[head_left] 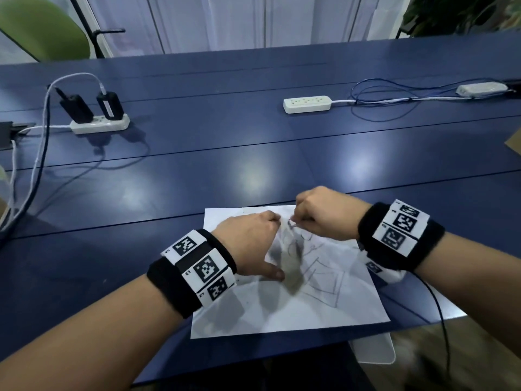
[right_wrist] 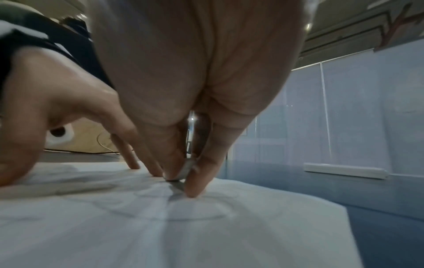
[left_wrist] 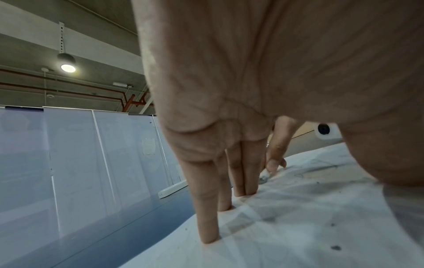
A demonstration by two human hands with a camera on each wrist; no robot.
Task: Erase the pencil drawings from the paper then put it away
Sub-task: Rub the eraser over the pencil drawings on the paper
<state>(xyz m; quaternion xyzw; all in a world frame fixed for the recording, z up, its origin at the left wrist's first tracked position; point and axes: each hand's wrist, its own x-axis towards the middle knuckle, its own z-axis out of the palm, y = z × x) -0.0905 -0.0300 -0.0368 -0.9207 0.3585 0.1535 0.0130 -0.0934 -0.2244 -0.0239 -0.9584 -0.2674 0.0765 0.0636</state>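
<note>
A white sheet of paper point(head_left: 296, 306) with grey pencil lines and smudges lies near the front edge of the blue table point(head_left: 225, 170). My left hand point(head_left: 251, 241) lies on the sheet's left part, its straight fingers point(left_wrist: 206, 217) pressing it down. My right hand point(head_left: 321, 213) is at the sheet's far edge and pinches a small greyish eraser point(right_wrist: 187, 170), whose lower end touches the paper point(right_wrist: 160, 226). The eraser point(left_wrist: 266, 175) also shows beyond my left fingers. Dark eraser crumbs dot the paper point(left_wrist: 298, 226).
A white power strip point(head_left: 100, 126) with two black adapters and cables sits at the back left. A second strip point(head_left: 307, 103) and a third white block point(head_left: 480, 88) with blue wires lie at the back right. A green chair point(head_left: 42, 29) stands behind the table.
</note>
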